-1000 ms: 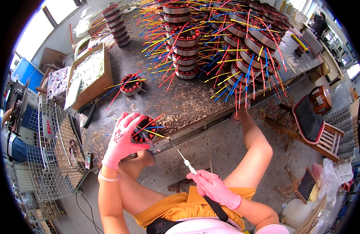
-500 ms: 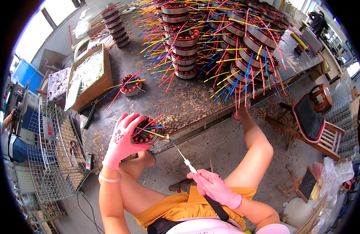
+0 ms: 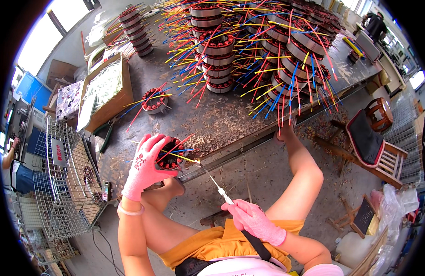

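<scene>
My left hand [image 3: 148, 165], in a pink glove, is closed round the edge of a motor stator [image 3: 170, 161] at the table's near edge. Red windings line the stator, and red, blue and yellow wires stick out of it. My right hand [image 3: 254, 221], also gloved in pink, grips a slim tool [image 3: 225, 195] with a white front part and a thin metal shaft, which looks like a soldering iron. Its tip touches or nearly touches the end of a yellow wire [image 3: 187, 159]. Another stator [image 3: 155, 101] lies alone farther back.
Tall stacks of stators [image 3: 219, 60] with splayed wires fill the table's far side. Left stand a cardboard box [image 3: 122, 94] of pale pieces, dark-handled pliers [image 3: 106, 138] and a wire cart [image 3: 60, 179]. Beyond the table's right edge is a wooden chair [image 3: 366, 140]. A person [image 3: 374, 26] is far off.
My hands, the stator and the tool stay almost where they were. At the far left, another person's arm has shifted slightly.
</scene>
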The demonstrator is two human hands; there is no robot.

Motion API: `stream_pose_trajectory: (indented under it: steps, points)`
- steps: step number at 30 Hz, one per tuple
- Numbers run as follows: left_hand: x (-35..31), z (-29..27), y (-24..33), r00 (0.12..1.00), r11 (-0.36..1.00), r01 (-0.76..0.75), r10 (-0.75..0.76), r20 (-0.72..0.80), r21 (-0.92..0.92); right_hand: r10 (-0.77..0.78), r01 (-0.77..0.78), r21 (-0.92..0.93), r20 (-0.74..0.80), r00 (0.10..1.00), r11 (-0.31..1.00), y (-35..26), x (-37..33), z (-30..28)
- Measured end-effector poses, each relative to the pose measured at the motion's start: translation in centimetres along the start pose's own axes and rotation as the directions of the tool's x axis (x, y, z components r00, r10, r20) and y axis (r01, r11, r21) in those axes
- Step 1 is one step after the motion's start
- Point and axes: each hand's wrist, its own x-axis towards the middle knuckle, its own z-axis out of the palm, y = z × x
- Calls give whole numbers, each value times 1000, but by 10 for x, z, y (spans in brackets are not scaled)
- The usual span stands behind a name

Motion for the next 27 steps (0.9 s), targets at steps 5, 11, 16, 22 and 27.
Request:
stream_pose_trajectory:
  steps: [5, 11, 16, 22, 27]
  points:
    - [-1, 0, 0, 1000, 1000, -2, 2, -7, -7, 14, -14, -19, -4, 1000, 1000, -2, 0, 1]
    - [-1, -1, 0, 999, 1000, 29, -29, 28, -2, -2, 2, 37, 3, 1000, 999, 8, 2, -2]
    - [-3, -1, 1, 998, 999, 54, -54, 33, -1, 27, -27, 2, 4, 1000, 1000, 1, 1, -2]
    - [-1, 0, -1, 999, 1000, 23, -23, 27, 3, -7, 7, 20, 15, 1000, 1000, 7, 3, -2]
    - [-1, 0, 0, 1000, 1000, 20, -20, 23, -2, -27, 27, -33, 9, 1000, 999, 4, 1, -2]
